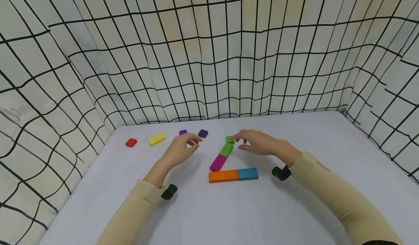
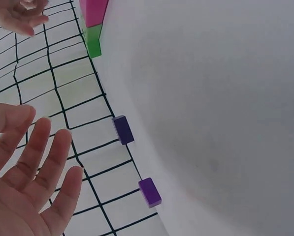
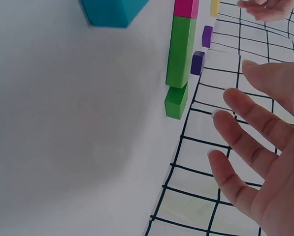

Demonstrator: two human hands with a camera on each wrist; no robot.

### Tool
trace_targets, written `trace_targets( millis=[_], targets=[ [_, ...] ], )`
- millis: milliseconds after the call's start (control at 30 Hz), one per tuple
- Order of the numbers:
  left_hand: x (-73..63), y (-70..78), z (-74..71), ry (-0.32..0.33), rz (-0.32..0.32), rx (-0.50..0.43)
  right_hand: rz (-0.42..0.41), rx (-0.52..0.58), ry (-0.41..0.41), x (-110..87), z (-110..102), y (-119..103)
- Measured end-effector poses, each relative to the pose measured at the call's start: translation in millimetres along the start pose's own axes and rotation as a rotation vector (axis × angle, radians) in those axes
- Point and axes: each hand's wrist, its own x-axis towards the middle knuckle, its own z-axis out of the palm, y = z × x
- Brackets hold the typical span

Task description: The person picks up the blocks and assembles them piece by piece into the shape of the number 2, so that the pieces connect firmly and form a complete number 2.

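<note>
My right hand (image 1: 256,142) hovers beside a small green block (image 1: 230,140), its index fingertip overlapping that block in the head view. In the right wrist view its fingers (image 3: 235,184) are spread and hold nothing. The small block meets the end of a longer green block (image 1: 226,149), which lines up with a magenta block (image 1: 218,163) in a slanted row. Below, an orange block (image 1: 223,176) and a blue block (image 1: 247,174) lie end to end. My left hand (image 1: 181,147), with relaxed fingers and nothing in it, is over the table near a dark purple block (image 1: 203,133).
A purple block (image 1: 182,132) lies behind the left hand. Farther left on the white table (image 1: 203,216) are a yellow block (image 1: 157,139) and a red block (image 1: 131,142). White walls with a black grid (image 1: 216,57) rise behind and at both sides.
</note>
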Motion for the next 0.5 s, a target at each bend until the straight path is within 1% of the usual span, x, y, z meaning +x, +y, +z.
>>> trace_targets(
  millis=[133,267,367,500],
  targets=[
    [3.7,-3.3,-0.9,0.058,-0.004,0.004,0.004,0.102,-0.013,-6.6,4.8,-0.4],
    [9.5,-7.7,-1.2,0.117,-0.016,0.015,0.000,0.183,-0.047,-11.3,10.7,0.2],
    [15.0,-11.5,0.5,0.148,-0.017,0.023,0.009,0.211,-0.071,-14.1,14.0,0.5],
    [22.0,-15.0,2.2,0.159,-0.020,0.013,0.031,0.225,-0.091,-16.3,18.9,1.5]
  ],
)
